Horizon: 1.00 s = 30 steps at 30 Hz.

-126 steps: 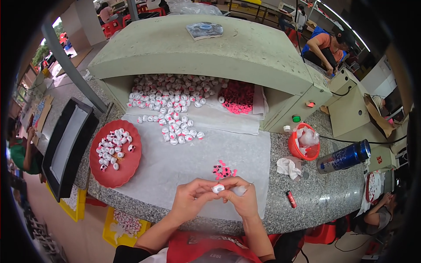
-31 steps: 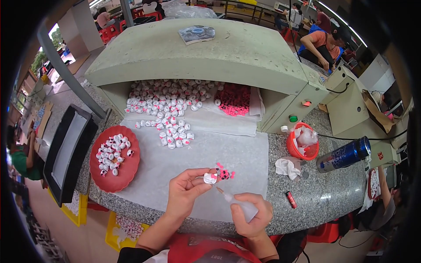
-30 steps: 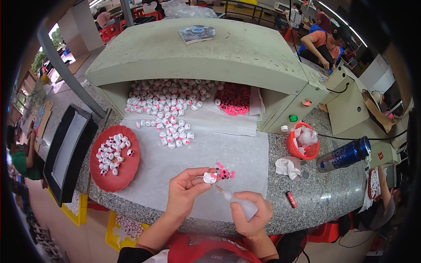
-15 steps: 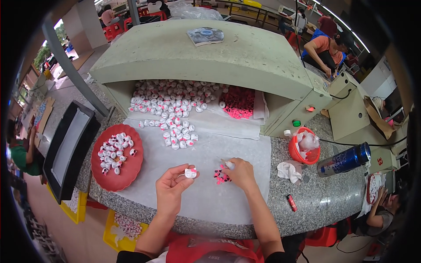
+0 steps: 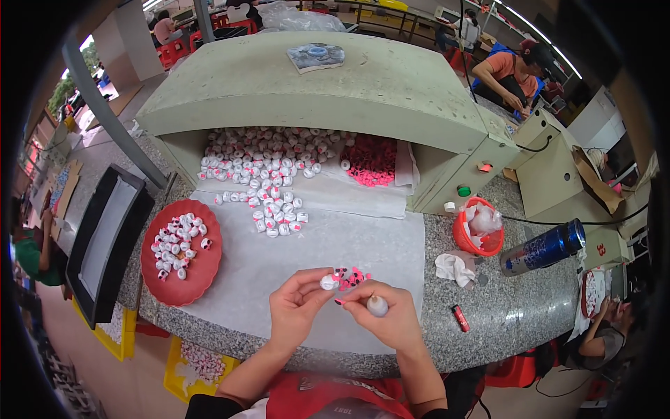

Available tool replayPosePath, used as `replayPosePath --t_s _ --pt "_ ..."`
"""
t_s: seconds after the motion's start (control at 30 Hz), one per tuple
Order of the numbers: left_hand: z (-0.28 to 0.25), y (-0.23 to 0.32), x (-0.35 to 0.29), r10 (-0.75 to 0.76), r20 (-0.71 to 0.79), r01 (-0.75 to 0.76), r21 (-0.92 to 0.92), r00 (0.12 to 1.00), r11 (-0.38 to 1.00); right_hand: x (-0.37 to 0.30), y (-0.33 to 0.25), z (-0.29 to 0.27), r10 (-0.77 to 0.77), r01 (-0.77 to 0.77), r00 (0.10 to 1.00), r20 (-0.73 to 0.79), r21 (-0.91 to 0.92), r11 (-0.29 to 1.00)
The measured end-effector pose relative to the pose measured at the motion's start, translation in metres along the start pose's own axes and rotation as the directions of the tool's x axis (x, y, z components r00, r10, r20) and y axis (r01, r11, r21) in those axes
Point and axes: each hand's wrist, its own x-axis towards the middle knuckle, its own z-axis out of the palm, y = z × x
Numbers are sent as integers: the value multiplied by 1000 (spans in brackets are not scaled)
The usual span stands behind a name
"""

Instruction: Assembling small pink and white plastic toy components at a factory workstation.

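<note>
Between the thumb and fingers of my left hand [image 5: 300, 307] is a small round white piece with pink on it [image 5: 329, 282]. My right hand [image 5: 392, 318] pinches a tiny pink-and-black piece [image 5: 340, 302] close to it. The same hand has a small whitish squeeze bottle [image 5: 377, 306] tucked in its fingers. Just beyond both hands, a little heap of pink and black bits [image 5: 357, 278] lies on the white paper sheet [image 5: 244, 279]. More white pieces [image 5: 279, 216] are grouped farther back on the sheet.
A box-like metal housing [image 5: 307, 91] holds many white pieces and a pink pile [image 5: 373, 164]. At left are a red plate [image 5: 183, 290] of white pieces and a black tray [image 5: 105, 244]. Rightward stand a red basket [image 5: 481, 244], a blue tumbler [image 5: 543, 248] and a red lighter-like tube [image 5: 460, 318].
My right hand has come up from the pink-and-black heap with a tiny piece and moved nearer my left hand. The left hand, still holding its white piece, has shifted right.
</note>
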Motion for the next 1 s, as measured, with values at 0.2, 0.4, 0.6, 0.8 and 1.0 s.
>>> replayPosePath --t_s 0.2,0.4,0.6,0.8,1.0 --pt "4 -2 -4 149 108 -153 31 983 988 -2 2 3 32 -32 989 -141 2 999" --pt "1 5 -7 159 181 -171 57 971 984 -5 11 11 7 -4 985 -175 15 1000" --pt "0 3 -4 106 194 -95 -65 975 993 -5 15 10 -37 45 982 -183 41 998" --pt "6 -2 -7 133 130 -137 25 983 990 -3 15 8 -85 81 986 -146 -33 996" --pt "7 -4 -7 148 132 -154 36 980 987 -3 15 9 -113 103 981 -157 -70 992"
